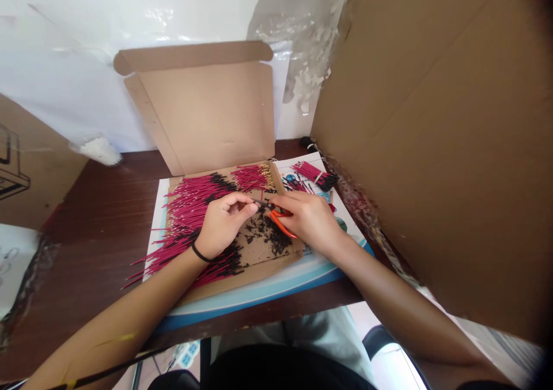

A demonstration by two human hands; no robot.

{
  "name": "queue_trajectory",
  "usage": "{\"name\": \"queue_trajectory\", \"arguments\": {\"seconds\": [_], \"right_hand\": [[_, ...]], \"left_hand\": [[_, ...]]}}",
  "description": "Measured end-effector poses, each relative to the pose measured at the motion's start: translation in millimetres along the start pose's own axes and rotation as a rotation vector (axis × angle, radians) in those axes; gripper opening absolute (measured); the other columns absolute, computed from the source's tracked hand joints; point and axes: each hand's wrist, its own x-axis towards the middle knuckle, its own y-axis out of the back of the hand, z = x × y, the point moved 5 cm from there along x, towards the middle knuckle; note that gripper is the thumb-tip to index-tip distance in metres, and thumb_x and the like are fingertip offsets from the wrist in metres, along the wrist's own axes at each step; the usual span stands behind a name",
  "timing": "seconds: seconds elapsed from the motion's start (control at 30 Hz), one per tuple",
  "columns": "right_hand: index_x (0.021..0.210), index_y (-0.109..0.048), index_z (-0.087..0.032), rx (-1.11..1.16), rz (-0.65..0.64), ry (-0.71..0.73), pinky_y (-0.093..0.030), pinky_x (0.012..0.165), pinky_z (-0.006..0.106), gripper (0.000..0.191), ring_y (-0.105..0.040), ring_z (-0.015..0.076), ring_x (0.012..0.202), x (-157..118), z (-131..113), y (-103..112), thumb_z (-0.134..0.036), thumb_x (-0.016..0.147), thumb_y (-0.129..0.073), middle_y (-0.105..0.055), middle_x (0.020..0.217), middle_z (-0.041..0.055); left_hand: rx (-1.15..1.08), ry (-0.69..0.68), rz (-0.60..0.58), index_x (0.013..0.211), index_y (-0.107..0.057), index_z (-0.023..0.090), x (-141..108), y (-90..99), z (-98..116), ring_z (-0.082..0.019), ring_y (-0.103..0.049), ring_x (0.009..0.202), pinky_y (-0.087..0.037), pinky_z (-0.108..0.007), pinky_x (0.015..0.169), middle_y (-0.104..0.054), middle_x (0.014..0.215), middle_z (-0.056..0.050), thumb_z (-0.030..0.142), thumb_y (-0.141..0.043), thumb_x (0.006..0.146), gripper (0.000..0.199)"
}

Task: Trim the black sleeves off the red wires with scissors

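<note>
My left hand (pixel 224 223) has thumb and forefinger pinched on a thin wire, whose dark end points right toward the cutter jaws. My right hand (pixel 314 222) is closed around orange-handled wire cutters (pixel 283 225), their small jaws meeting the wire just beyond my left fingertips. Beneath both hands lies a flattened cardboard sheet (pixel 254 254), strewn with black snippets (pixel 276 234). Left of them spread many red wires (pixel 185 205) with black sleeved ends. A smaller pile of red wires with brass-coloured tips (pixel 254 177) rests behind my hands.
A banded bundle of red wires (pixel 315 174) lies at back right on a printed sheet (pixel 341 228). An upright cardboard flap (pixel 211 113) stands behind. A tall cardboard wall (pixel 432 136) borders the right side. A white bag (pixel 101 150) sits at back left on the dark table (pixel 103 205).
</note>
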Motion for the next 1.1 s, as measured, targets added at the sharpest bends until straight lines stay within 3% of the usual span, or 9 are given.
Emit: {"name": "queue_trajectory", "arguments": {"seconds": [0.1,0.23,0.3,0.47,0.6,0.7,0.83,0.93,1.1], "right_hand": [[0.108,-0.070,-0.023,0.007,-0.010,-0.048,-0.043,0.061,0.024,0.026,-0.066,0.0164,0.075,0,1,-1,-0.020,0.083,-0.063,-0.073,0.086,0.0032],[0.104,-0.071,-0.019,0.104,0.016,-0.149,-0.048,0.067,0.026,0.022,-0.069,0.0180,0.076,0,3,-2,-0.024,0.086,-0.061,-0.075,0.092,0.0066],[0.102,-0.072,-0.018,0.146,0.045,-0.177,-0.050,0.067,0.026,0.022,-0.069,0.0181,0.072,0,2,-1,-0.029,0.086,-0.061,-0.075,0.088,0.0076],[0.114,-0.068,-0.018,0.365,0.167,-0.194,-0.053,0.072,0.027,0.032,-0.068,0.0151,0.071,1,-2,6,-0.027,0.083,-0.065,-0.075,0.087,0.0050],[0.121,-0.064,-0.018,0.696,0.050,-0.361,-0.055,0.066,0.025,0.048,-0.066,0.0128,0.065,3,4,1,-0.027,0.074,-0.073,-0.073,0.075,-0.0003],[0.115,-0.066,-0.017,0.897,-0.040,-0.411,-0.056,0.071,0.025,0.049,-0.069,0.0135,0.074,5,6,-5,-0.024,0.068,-0.076,-0.074,0.085,0.0021],[0.114,-0.066,-0.017,0.947,-0.132,-0.369,-0.055,0.065,0.024,0.048,-0.066,0.0114,0.069,5,3,-11,-0.020,0.067,-0.074,-0.073,0.083,0.0004],[0.114,-0.065,-0.016,0.928,-0.122,-0.364,-0.052,0.061,0.023,0.047,-0.062,0.0100,0.065,5,2,-11,-0.018,0.067,-0.072,-0.071,0.080,-0.0002],[0.110,-0.067,-0.017,0.889,-0.093,-0.365,-0.049,0.057,0.023,0.041,-0.055,0.0080,0.059,6,3,-8,-0.018,0.069,-0.069,-0.069,0.080,-0.0006]], "left_hand": [[-0.036,-0.024,-0.032,0.078,-0.069,0.016,0,-2.6,4,-0.013,-0.059,0.065,-0.048,-0.026,0.063,-0.069,0.074,-0.004,0.039,-0.073,0.072,0.024],[-0.118,-0.213,-0.007,0.074,-0.070,0.019,1,0.0,14,-0.017,-0.062,0.086,-0.050,-0.030,0.080,-0.067,0.089,-0.006,0.038,-0.075,0.071,0.020],[-0.139,-0.259,-0.036,0.075,-0.071,0.020,1,0.1,14,-0.016,-0.061,0.086,-0.050,-0.029,0.079,-0.065,0.088,-0.005,0.036,-0.076,0.071,0.018],[-0.255,-0.073,-0.166,0.085,-0.070,0.017,-4,-7.1,2,-0.012,-0.061,0.063,-0.051,-0.025,0.061,-0.068,0.075,-0.004,0.039,-0.072,0.076,0.024],[-0.354,0.037,-0.126,0.083,-0.065,0.015,-5,-8.6,2,-0.011,-0.063,0.057,-0.054,-0.023,0.056,-0.072,0.074,-0.005,0.038,-0.075,0.074,0.027],[-0.382,0.049,-0.122,0.083,-0.064,0.014,-5,-9.5,4,-0.011,-0.065,0.056,-0.056,-0.023,0.056,-0.073,0.075,-0.006,0.037,-0.076,0.072,0.028],[-0.376,0.064,-0.138,0.080,-0.065,0.013,-6,-10.7,4,-0.013,-0.067,0.057,-0.059,-0.026,0.058,-0.072,0.074,-0.005,0.038,-0.077,0.070,0.029],[-0.382,0.079,-0.146,0.082,-0.068,0.014,-6,-11.0,3,-0.013,-0.066,0.059,-0.060,-0.026,0.058,-0.072,0.077,-0.006,0.040,-0.075,0.072,0.029],[-0.410,0.106,-0.072,0.081,-0.067,0.014,-3,-8.3,5,-0.012,-0.062,0.057,-0.049,-0.019,0.041,-0.071,0.078,-0.008,0.047,-0.071,0.074,0.034]]}}
